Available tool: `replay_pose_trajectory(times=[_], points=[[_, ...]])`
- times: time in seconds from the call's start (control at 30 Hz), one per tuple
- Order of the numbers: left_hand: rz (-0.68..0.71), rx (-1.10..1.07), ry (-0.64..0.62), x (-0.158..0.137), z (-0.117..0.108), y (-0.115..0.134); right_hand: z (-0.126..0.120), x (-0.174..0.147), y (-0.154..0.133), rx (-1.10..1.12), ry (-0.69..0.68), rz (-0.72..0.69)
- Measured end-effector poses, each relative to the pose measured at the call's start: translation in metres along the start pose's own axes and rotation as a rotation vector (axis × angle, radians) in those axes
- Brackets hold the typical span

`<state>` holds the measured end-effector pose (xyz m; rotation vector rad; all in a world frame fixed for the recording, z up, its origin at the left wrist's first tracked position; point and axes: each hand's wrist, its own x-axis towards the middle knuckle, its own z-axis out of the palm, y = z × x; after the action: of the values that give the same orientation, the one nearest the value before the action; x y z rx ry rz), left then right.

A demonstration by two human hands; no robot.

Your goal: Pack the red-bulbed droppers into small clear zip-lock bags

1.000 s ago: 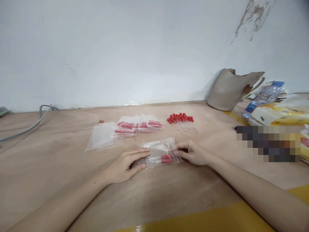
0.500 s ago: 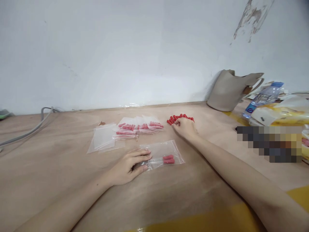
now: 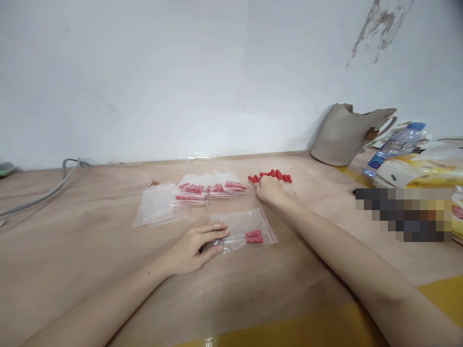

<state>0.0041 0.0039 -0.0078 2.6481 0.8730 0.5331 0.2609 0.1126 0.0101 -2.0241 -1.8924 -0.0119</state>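
Observation:
My left hand (image 3: pixel 197 246) lies with its fingers stretched out on the near end of a clear zip bag (image 3: pixel 235 219), pressing it to the table. Inside this bag are two glass droppers with red rubber bulbs (image 3: pixel 253 236), their bulbs pointing right. Farther back, my right hand (image 3: pixel 269 189) is closed over a row of loose red-bulbed droppers (image 3: pixel 285 178). Its fingertips are hidden, so what it grips among them does not show. Left of the row lie overlapping filled bags (image 3: pixel 202 180) with red bulbs showing through, beside a few flat bags (image 3: pixel 157 202) without red bulbs.
A grey cable (image 3: pixel 43 200) runs along the left. At the back right stand a beige bag-like container (image 3: pixel 336 137), a tilted water bottle (image 3: pixel 394 149) and yellow-white packaging (image 3: pixel 412 171). A blurred-out patch (image 3: pixel 405 217) covers something at the right. The wall (image 3: pixel 181 82) closes off the back.
My right hand has closed more and shifted slightly left among the droppers; more bulbs and glass stems show to its right. My left hand stays on the bag.

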Motion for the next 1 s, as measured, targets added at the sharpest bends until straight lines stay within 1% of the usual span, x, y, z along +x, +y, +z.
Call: replay_pose_trajectory(times=[0.07, 0.13, 0.23, 0.33, 0.4, 0.5, 0.6, 0.67, 0.77, 0.87, 0.93, 1.0], points=[[-0.005, 0.000, -0.004, 0.000, 0.000, 0.001, -0.006, -0.004, 0.005, 0.212, 0.021, -0.018], [-0.008, 0.005, -0.006, 0.000, -0.001, 0.001, -0.012, -0.011, 0.015, 0.484, 0.060, -0.048], [-0.011, 0.017, -0.006, 0.000, -0.002, 0.002, -0.015, -0.031, 0.031, 0.822, 0.109, -0.077], [-0.004, 0.017, 0.001, 0.000, -0.002, 0.002, -0.010, -0.055, 0.042, 1.063, 0.067, -0.051], [0.000, 0.018, 0.004, 0.000, -0.002, 0.002, -0.005, -0.068, 0.045, 1.162, 0.041, 0.009], [0.001, 0.015, 0.001, 0.000, -0.001, 0.001, 0.000, -0.079, 0.043, 1.242, 0.026, 0.113], [-0.002, 0.004, -0.002, 0.001, -0.001, 0.000, 0.001, -0.082, 0.037, 1.331, -0.005, 0.192], [-0.004, 0.001, -0.012, 0.001, -0.001, 0.001, -0.001, -0.085, 0.033, 1.417, -0.049, 0.234], [-0.026, 0.002, -0.013, 0.001, -0.003, 0.004, -0.004, -0.090, 0.034, 1.507, -0.157, 0.260], [-0.053, -0.012, 0.001, -0.001, -0.004, 0.006, -0.009, -0.091, 0.042, 1.456, -0.297, 0.207], [-0.053, -0.023, -0.004, -0.001, -0.005, 0.007, -0.013, -0.088, 0.052, 1.330, -0.367, 0.113], [-0.053, -0.021, -0.013, -0.001, -0.005, 0.007, -0.016, -0.083, 0.063, 1.185, -0.382, 0.009]])
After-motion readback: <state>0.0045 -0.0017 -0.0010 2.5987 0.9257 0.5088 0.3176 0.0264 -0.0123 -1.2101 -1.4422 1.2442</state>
